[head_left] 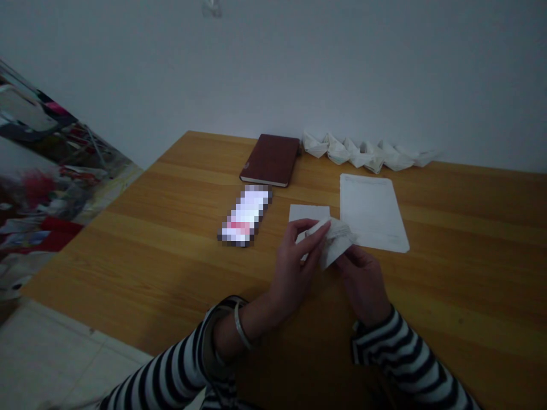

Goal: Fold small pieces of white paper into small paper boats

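Between my two hands is a small folded piece of paper (pixel 337 246) with writing on it, raised above the table. My left hand (pixel 299 259) pinches its left side between thumb and fingers. On its lower right edge, the fingers of my right hand (pixel 363 279) are closed, with the fingertips partly hidden behind the paper. A white paper square (pixel 310 212) lies on the table just behind my left hand, partly covered by it. To the right rests a stack of white sheets (pixel 374 213).
Several folded paper boats (pixel 337 149) stand in a row by the wall (pixel 342 68). A dark red notebook (pixel 271 159) and a phone (pixel 245 216) with a lit, blurred screen lie left of the sheets. The wooden table (pixel 128 239) ends at the left, above a tiled floor.
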`<state>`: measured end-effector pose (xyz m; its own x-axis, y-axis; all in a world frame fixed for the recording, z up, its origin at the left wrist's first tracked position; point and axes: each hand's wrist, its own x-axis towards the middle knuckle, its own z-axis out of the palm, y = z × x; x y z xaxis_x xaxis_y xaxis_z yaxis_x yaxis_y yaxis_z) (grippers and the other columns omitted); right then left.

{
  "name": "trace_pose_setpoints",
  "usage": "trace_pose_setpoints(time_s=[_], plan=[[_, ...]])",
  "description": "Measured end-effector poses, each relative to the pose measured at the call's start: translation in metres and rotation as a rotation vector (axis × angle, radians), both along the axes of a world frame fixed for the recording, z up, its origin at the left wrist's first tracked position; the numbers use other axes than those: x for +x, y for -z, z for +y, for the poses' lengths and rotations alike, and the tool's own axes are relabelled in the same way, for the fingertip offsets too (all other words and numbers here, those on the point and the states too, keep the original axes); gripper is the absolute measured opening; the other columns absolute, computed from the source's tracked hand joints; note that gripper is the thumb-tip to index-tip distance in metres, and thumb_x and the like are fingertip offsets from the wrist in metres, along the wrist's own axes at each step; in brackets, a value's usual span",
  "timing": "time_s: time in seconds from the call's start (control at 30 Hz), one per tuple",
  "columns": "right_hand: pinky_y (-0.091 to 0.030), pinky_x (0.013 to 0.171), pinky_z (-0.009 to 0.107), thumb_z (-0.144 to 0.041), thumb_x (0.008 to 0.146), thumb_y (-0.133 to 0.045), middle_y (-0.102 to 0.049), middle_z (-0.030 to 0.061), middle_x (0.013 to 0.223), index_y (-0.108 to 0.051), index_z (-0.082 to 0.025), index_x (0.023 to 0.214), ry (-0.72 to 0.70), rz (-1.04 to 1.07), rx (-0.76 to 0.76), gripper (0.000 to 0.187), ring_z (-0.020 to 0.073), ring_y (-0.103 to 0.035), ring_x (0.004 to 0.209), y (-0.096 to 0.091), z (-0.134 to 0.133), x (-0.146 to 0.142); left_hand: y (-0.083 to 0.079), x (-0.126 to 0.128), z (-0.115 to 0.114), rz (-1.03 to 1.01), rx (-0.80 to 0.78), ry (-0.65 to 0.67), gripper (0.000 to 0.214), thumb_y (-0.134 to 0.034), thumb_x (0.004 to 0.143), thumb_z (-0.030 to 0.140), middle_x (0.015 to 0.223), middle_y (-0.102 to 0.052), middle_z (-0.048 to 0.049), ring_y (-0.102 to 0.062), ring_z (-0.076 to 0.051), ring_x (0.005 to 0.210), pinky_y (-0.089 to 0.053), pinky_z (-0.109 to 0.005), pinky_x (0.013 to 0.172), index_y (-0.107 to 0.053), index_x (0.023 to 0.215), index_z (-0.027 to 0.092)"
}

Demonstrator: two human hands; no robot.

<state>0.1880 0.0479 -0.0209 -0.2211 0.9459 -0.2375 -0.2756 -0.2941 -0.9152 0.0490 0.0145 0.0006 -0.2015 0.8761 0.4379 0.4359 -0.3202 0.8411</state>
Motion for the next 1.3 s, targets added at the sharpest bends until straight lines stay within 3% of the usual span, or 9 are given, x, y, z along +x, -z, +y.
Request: trace_pose_setpoints(time_s=[0.2,0.37,0.5,0.7,0.9,1.1,1.3], plan=[[-0.054,0.078,0.034,-0.030,0.071,-0.081,-0.077,0.0024,0.083,-0.078,-0.023,0.082,-0.022,-0.008,-0.008,0.014,0.0185,-0.068,0.077,0.0008,0.0000,0.0013,0.0025,0.0001,-0.0012,0.133,0.076,-0.006,0.041,-0.052,0.095,0.016,0.127,-0.047,-0.0081,-0.053,-0.022,0.117,-0.054,-0.039,0.094,-0.059,0.131,0.035],[-0.055,0.078,0.035,-0.032,0.071,-0.081,-0.077,0.0030,0.081,-0.078,-0.023,0.083,-0.028,0.010,-0.005,0.015,0.0195,-0.069,0.078,0.0030,0.0002,0.0018,0.0049,0.0016,-0.0036,0.127,0.074,0.019,0.038,-0.054,0.094,0.018,0.127,-0.046,-0.0084,-0.053,-0.023,0.116,-0.057,-0.038,0.089,-0.061,0.128,0.035],[-0.054,0.081,0.036,-0.032,0.071,-0.080,-0.077,0.0035,0.086,-0.077,-0.022,0.085,0.024,-0.019,0.004,0.017,0.0193,-0.069,0.079,0.0035,-0.0011,0.0004,0.0026,0.0024,-0.0009,0.015,0.008,0.016,0.035,-0.057,0.094,0.019,0.119,-0.053,-0.0085,-0.055,-0.023,0.112,-0.053,-0.043,0.096,-0.064,0.125,0.033],[-0.054,0.073,0.031,-0.031,0.070,-0.081,-0.076,0.0017,0.083,-0.075,-0.023,0.084,0.142,-0.087,0.035,0.017,0.0176,-0.068,0.076,0.0027,-0.0048,-0.0046,0.0014,0.0025,0.0036,-0.253,-0.175,0.071,0.027,-0.061,0.092,0.026,0.106,-0.054,-0.0090,-0.058,-0.021,0.100,-0.060,-0.028,0.068,-0.070,0.117,0.028],[-0.052,0.079,0.032,-0.029,0.076,-0.076,-0.076,0.0019,0.091,-0.076,-0.024,0.091,0.026,-0.071,0.055,0.016,0.0183,-0.066,0.084,-0.0034,-0.0009,-0.0028,0.0006,0.0012,0.0009,-0.178,-0.119,0.067,0.030,-0.064,0.089,0.025,0.112,-0.053,-0.0083,-0.056,-0.021,0.105,-0.060,-0.033,0.080,-0.069,0.119,0.030],[-0.049,0.063,0.028,-0.032,0.074,-0.078,-0.071,-0.0001,0.071,-0.076,-0.022,0.082,0.043,-0.005,-0.006,0.013,0.0133,-0.060,0.063,0.0013,0.0032,0.0009,-0.0021,-0.0010,0.0041,-0.201,-0.094,-0.004,0.028,-0.062,0.091,0.025,0.112,-0.052,-0.0081,-0.056,-0.019,0.104,-0.060,-0.030,0.078,-0.069,0.118,0.028],[-0.050,0.063,0.028,-0.032,0.079,-0.073,-0.073,0.0011,0.078,-0.076,-0.022,0.088,0.005,0.026,0.027,0.013,0.0138,-0.061,0.067,-0.0011,0.0008,0.0006,0.0017,-0.0019,0.0050,-0.124,-0.064,-0.012,0.027,-0.063,0.090,0.023,0.114,-0.053,-0.0080,-0.057,-0.019,0.106,-0.059,-0.030,0.080,-0.070,0.116,0.027]])
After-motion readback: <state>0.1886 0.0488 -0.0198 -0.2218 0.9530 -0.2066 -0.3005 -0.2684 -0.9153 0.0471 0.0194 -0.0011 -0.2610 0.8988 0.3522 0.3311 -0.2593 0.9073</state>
